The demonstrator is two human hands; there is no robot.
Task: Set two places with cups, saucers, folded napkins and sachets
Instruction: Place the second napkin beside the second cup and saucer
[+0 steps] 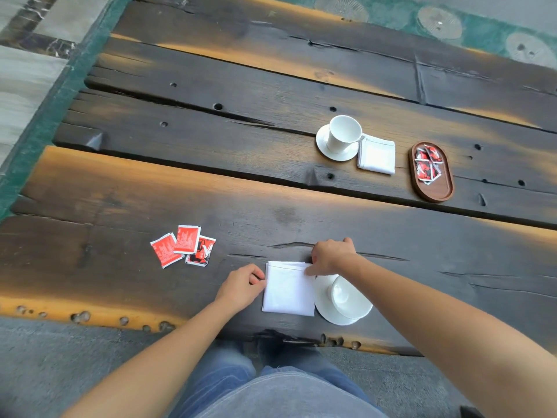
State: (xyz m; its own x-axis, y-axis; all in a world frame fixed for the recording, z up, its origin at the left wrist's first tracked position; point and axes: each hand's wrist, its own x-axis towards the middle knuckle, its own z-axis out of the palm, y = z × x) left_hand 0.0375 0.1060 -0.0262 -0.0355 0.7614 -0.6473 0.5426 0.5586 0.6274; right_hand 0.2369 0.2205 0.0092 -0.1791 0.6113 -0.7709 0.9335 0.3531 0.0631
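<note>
Two hands work on the near napkin (287,292), a folded white square lying flat close to the front edge of the bench (271,95). The left hand (241,286) pinches the napkin's left edge between thumb and curled fingers. The right hand (331,256) pinches the napkin's far right corner, and its forearm passes above the near saucer (324,301). This saucer lies just right of the near napkin, its rim meeting the cloth's right edge. The near cup (346,297) sits on it. Three red sachets (184,248) lie in an overlapping cluster on the bench, to the left of the near napkin and apart from it.

Farther back and to the right, the far cup (344,132) stands upright on the far saucer (324,146). The far napkin (376,155), folded, touches that saucer's right rim. An oval wooden tray (437,188) lies near the far napkin, to its right, not touching it. The tray sachets (426,164), red, are piled in its far half.
</note>
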